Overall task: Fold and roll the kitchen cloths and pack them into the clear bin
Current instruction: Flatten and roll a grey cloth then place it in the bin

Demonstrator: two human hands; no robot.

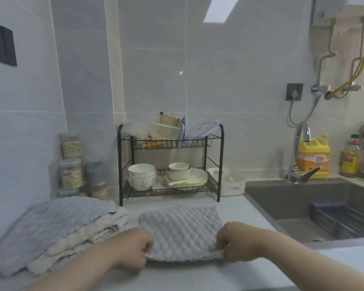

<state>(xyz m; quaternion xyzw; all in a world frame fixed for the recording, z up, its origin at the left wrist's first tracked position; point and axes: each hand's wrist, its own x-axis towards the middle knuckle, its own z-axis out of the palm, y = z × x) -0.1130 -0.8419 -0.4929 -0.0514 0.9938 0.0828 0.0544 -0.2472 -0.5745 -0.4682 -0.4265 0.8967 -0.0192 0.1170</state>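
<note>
Both hands, left hand (132,248) and right hand (235,242), pinch the near corners of the grey cloth (181,229) lying flat on the counter (176,276); advise rolling evenly, edges aligned, with steady tension throughout.

1. A cloth (183,229) lies flat on the desk (197,274), near its front edge.
2. The left hand (132,246) pinches its near left corner, the right hand (237,240) its near right corner.
3. A stack of cloths (57,227) lies just left of it.
4. A rack (120,164) stands behind the cloth: containers (166,128) on the upper tier, bowls (142,175) lower left, plates (187,175) lower right.
5. Jars (72,162) are stacked left of the rack, behind the stack of cloths.
6. A tray (231,183) stands just right of the rack.
7. A sink (302,198) lies right of the cloth; a faucet (298,152) stands behind it, a detergent bottle (313,158) behind the faucet, bottles (350,160) further right.
</note>
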